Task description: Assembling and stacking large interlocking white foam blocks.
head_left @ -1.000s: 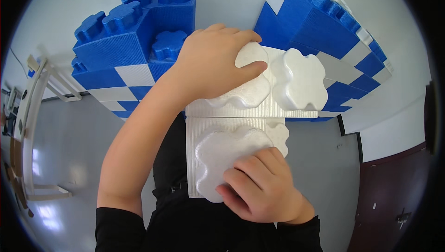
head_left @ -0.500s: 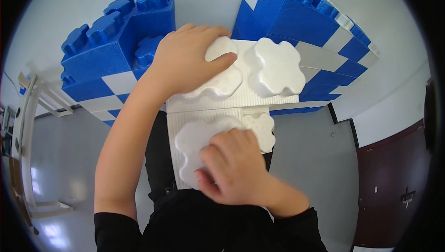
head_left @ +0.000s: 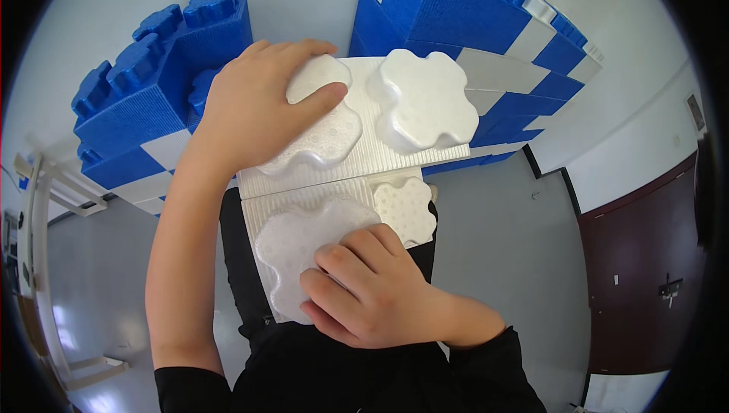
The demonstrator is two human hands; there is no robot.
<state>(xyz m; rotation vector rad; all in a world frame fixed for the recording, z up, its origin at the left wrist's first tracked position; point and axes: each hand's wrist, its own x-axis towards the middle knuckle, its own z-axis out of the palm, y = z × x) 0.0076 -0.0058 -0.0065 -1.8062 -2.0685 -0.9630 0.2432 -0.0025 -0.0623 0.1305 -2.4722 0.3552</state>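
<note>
Two large white foam building blocks lie in front of my body, edge to edge. On the far block [head_left: 366,128], my left hand [head_left: 254,109] lies over the left lobed stud [head_left: 319,139], its thumb and fingers spread around the stud. The right stud [head_left: 429,101] stands uncovered. Curled over the near block's big stud [head_left: 300,234] is my right hand [head_left: 372,284], its fingers bent in and its knuckles up. What those fingers hold, if anything, is hidden. A lower, dotted lobed stud [head_left: 406,212] shows at the near block's right.
Stacked blue and white foam blocks form a wall [head_left: 456,14] at the far right and a lower stack [head_left: 137,120] at the left. A white frame [head_left: 38,223] stands at the left edge. A dark red door [head_left: 645,276] is at the right, beyond the grey floor [head_left: 509,261].
The whole view has shifted, so the blocks and both hands appear further left. My right hand has gone from blurred to sharp over the near stud. My left hand keeps its place on the far block.
</note>
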